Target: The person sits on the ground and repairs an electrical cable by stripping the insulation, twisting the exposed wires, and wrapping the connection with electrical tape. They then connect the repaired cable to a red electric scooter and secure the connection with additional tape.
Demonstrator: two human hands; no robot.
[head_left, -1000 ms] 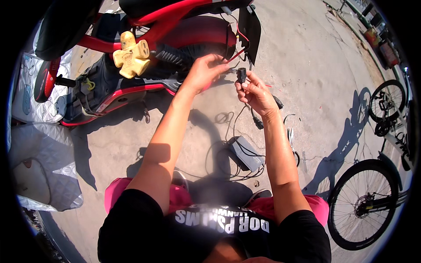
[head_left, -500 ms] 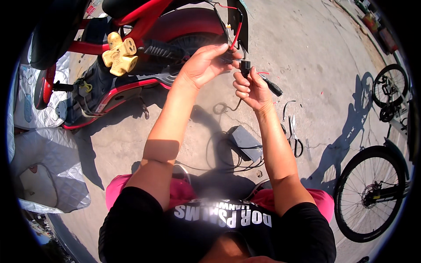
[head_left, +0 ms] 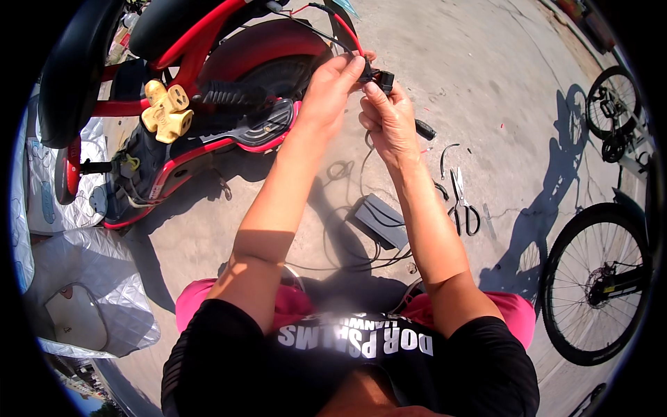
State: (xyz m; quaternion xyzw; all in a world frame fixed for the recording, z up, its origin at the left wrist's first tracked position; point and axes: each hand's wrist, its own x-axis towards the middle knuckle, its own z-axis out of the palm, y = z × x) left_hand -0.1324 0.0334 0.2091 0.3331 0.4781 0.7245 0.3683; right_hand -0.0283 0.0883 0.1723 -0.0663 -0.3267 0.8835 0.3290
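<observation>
Two bare hands work nearest to me, drawn together just beyond the forearms. My left hand (head_left: 333, 87) is closed, thumb over fingers, around the lower end of a red lead (head_left: 357, 42); my right hand (head_left: 390, 121) pinches a black connector (head_left: 386, 82), which stands up between its thumb and fingers. A second ago I had them clearly apart, the lead in one and the connector in the other. Now the thumbs nearly meet, and the lead's end sits right beside the connector. I judge that this brings the work to one spot, with both parts handled as a pair. Whether they touch or are joined I cannot tell, because the fingers cover that place.

Below the hands, on the concrete, I see a grey box (head_left: 379, 219) with dark cables (head_left: 340, 267) looped about it. A little to its right lie open scissors (head_left: 461, 201), more fully in view than a second ago, and farther up a black-handled tool (head_left: 425, 129), partly seen just beside my right hand.

Past the left hand stands the red scooter (head_left: 192, 45), a yellow multi-way plug (head_left: 167, 111) resting against it; the lead runs up toward its rear. Off to the right is a bicycle wheel (head_left: 599, 283), well apart from everything I handle.
</observation>
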